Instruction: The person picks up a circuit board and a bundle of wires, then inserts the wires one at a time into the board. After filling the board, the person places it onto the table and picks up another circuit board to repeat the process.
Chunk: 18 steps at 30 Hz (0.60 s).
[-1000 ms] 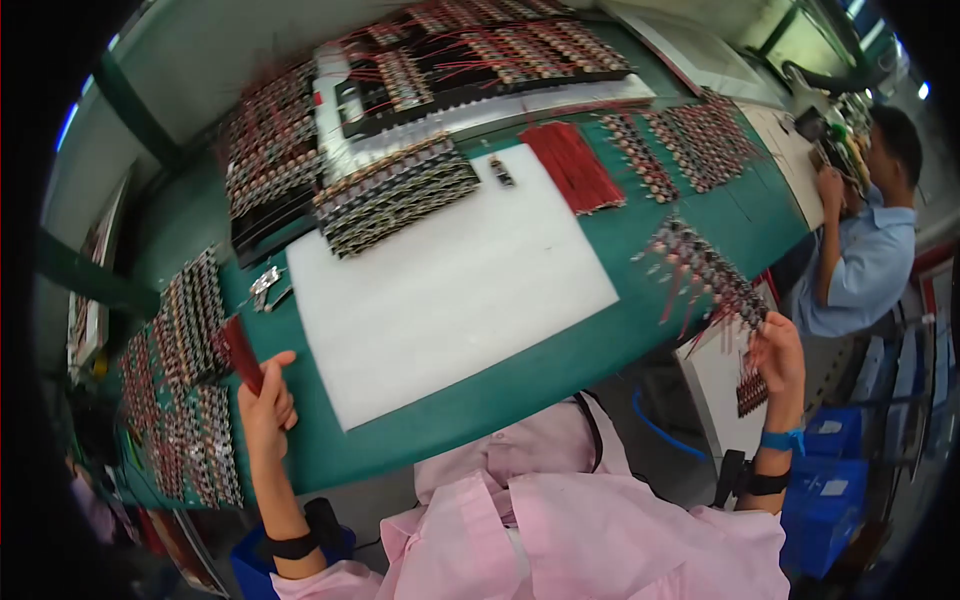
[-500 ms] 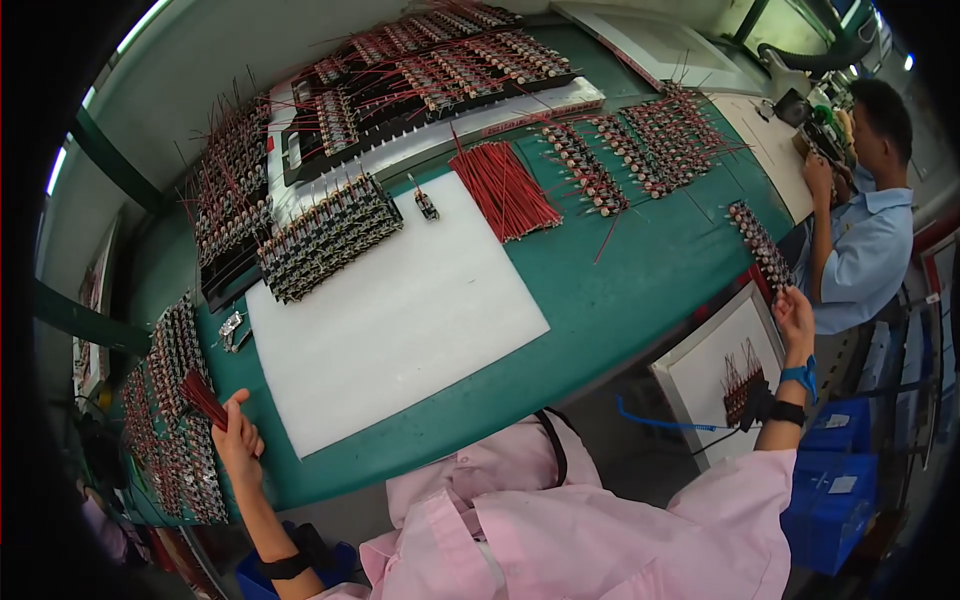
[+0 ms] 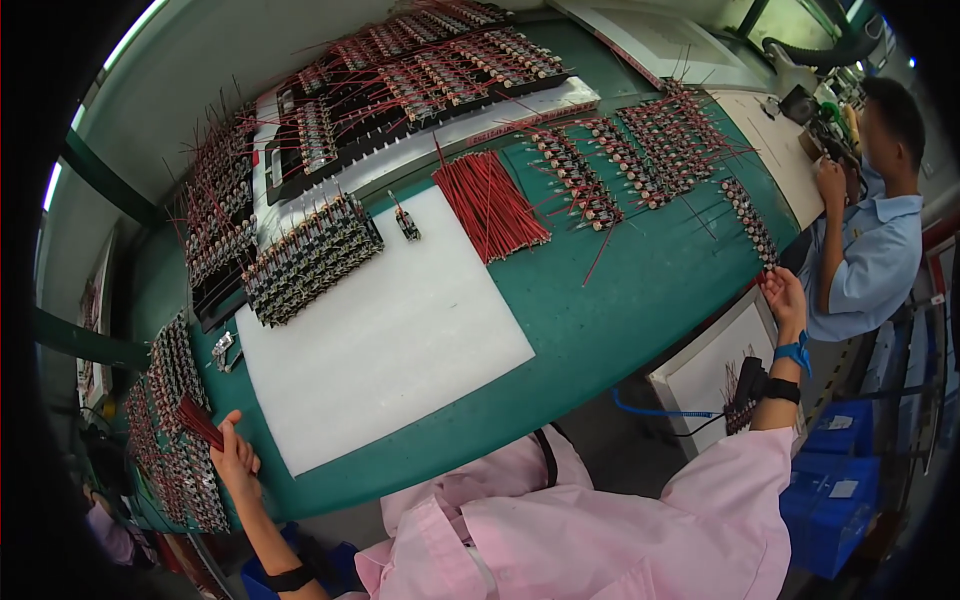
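Note:
My left hand (image 3: 236, 462) is at the table's left side, fingers closed around a bundle of red wires (image 3: 200, 422) that reaches over rows of small circuit boards (image 3: 175, 385). Out at the table's right edge, my right hand (image 3: 785, 297) pinches the near end of a strip of circuit boards (image 3: 748, 222) with round parts along it. The strip lies along the green table top (image 3: 620, 300). Between the hands is a white foam sheet (image 3: 390, 370), with a stacked block of boards (image 3: 312, 258) and a single small board (image 3: 406, 223) on it.
A pile of red wires (image 3: 490, 205) lies beside the foam, with more wired board rows (image 3: 665, 150) to its right. Trays of wired boards (image 3: 420, 80) fill the back. A co-worker in a blue shirt (image 3: 865, 255) is at the right. Blue bins (image 3: 825, 510) stand below.
My right hand has moved the board strip a little away from me and leftward, further onto the table. My left hand still holds the wire bundle. The view has shifted slightly.

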### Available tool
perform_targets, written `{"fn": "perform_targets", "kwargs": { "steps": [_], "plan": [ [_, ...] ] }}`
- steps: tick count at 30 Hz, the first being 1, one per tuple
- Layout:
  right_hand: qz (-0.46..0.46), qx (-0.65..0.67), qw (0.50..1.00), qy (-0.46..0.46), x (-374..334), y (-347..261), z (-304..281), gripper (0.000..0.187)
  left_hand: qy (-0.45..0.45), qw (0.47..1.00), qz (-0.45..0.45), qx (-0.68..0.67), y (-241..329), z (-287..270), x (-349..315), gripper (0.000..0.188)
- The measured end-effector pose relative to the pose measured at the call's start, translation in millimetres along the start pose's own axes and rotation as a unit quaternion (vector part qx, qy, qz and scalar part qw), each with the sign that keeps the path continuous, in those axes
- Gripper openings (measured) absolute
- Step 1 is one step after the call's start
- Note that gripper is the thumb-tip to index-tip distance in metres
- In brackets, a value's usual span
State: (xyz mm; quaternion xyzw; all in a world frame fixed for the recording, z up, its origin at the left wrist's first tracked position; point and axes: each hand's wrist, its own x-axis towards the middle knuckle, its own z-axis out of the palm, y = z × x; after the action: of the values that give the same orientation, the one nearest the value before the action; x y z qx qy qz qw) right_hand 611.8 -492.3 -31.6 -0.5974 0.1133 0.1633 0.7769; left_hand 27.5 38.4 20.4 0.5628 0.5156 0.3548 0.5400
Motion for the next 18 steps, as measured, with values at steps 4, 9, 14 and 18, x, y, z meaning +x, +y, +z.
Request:
{"fn": "perform_targets", "kwargs": {
  "steps": [4,9,14,18],
  "plan": [
    [-0.007,-0.002,1.000,0.015,-4.4,-0.1,3.5,0.011,0.005,1.000,0.002,-0.003,0.7,-0.3,-1.2,0.027],
    [-0.025,-0.006,0.998,0.049,-24.8,0.5,-4.1,0.010,-0.008,0.999,0.015,-0.033,-4.9,-3.3,-3.1,0.025],
    [-0.042,-0.037,0.998,0.009,-95.7,-2.6,21.7,0.014,0.031,0.988,0.082,-0.124,-12.6,-15.2,-5.8,0.028],
    [-0.128,-0.060,0.985,-0.097,-159.4,-30.3,83.0,0.019,0.045,0.979,0.144,-0.138,-2.7,-21.1,-2.8,0.031]
  ]
}}
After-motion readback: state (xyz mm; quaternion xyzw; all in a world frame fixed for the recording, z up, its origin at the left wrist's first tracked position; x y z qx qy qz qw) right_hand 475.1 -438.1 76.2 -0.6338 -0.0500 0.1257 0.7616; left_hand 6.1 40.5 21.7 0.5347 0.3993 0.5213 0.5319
